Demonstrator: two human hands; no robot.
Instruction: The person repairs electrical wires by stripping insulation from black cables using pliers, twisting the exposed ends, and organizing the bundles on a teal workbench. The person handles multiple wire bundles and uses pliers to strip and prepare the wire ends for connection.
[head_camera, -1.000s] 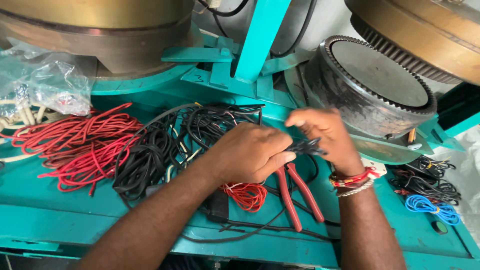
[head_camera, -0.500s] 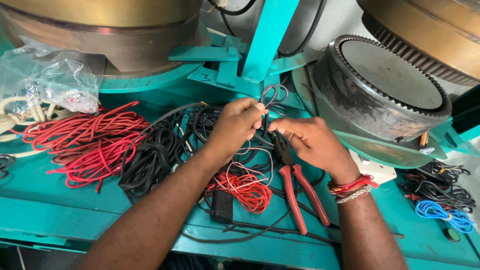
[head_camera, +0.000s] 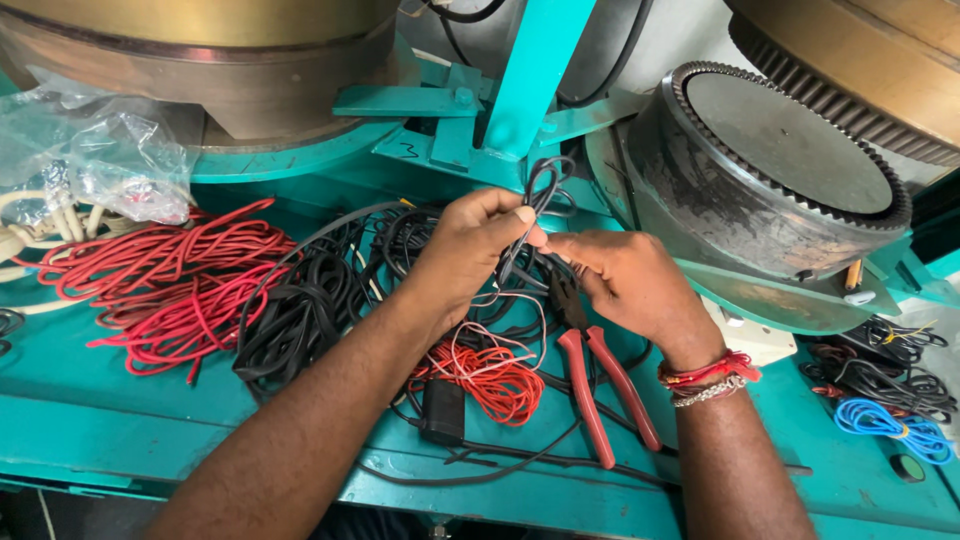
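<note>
My left hand (head_camera: 470, 250) pinches a thin black wire (head_camera: 543, 190) that loops up above my fingers. My right hand (head_camera: 625, 282) meets it fingertip to fingertip and grips the same wire from the right. Under both hands lies a tangle of black cables (head_camera: 300, 310) and a small red wire coil (head_camera: 490, 378). Red-handled pliers (head_camera: 600, 385) rest on the teal bench (head_camera: 150, 430) just below my right hand. A red thread band and a bead bracelet circle my right wrist.
A big heap of red wire (head_camera: 170, 285) lies at the left, beside a clear plastic bag (head_camera: 110, 160). A toothed metal drum (head_camera: 770, 170) stands at the right. Blue wire (head_camera: 885, 425) and more black wire sit at the far right. A teal post (head_camera: 530, 70) rises behind.
Both hands rose from the cable pile and came together, lifting the thin black wire up between the fingertips. The view moved in closer.
</note>
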